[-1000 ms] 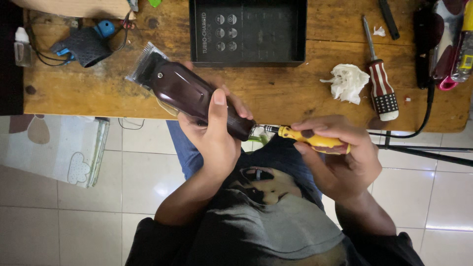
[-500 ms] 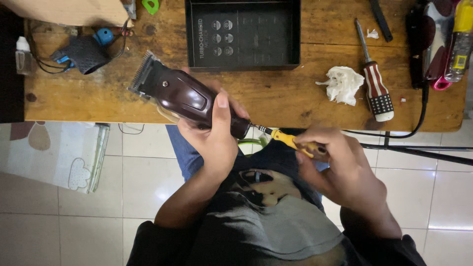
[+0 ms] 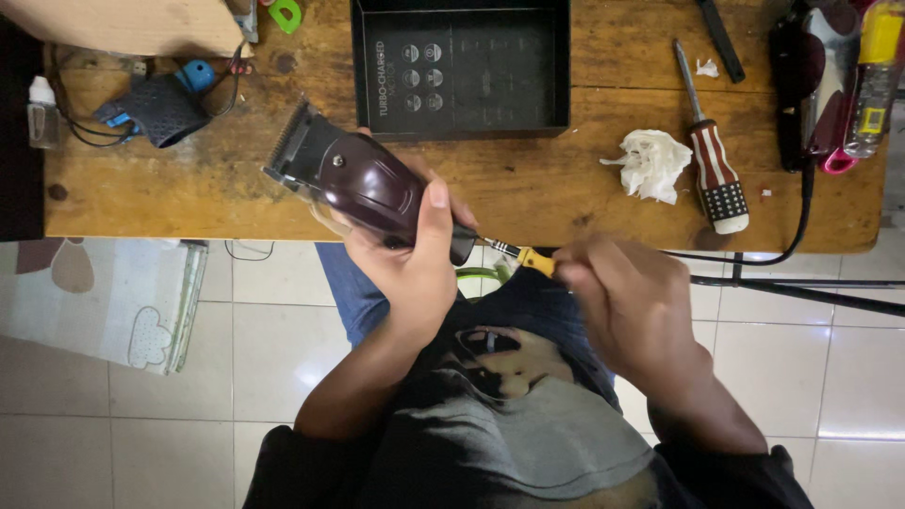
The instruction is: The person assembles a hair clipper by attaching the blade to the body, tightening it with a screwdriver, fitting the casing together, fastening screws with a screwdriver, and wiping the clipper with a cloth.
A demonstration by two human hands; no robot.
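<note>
My left hand grips a dark maroon hair clipper by its body, blade end pointing up and left over the front edge of the wooden table. My right hand holds a small yellow-handled screwdriver. Its metal shaft reaches left into the clipper's rear end. Most of the yellow handle is hidden inside my right fist.
A black open box lies at the table's back. A crumpled white tissue and a red-and-white striped screwdriver lie to the right. A black cable, bottles and another clipper sit at far right. A dark pouch lies left.
The clipper's blade end has tilted further up and left. My right hand has closed over more of the yellow handle and pressed the screwdriver in toward the clipper's rear.
</note>
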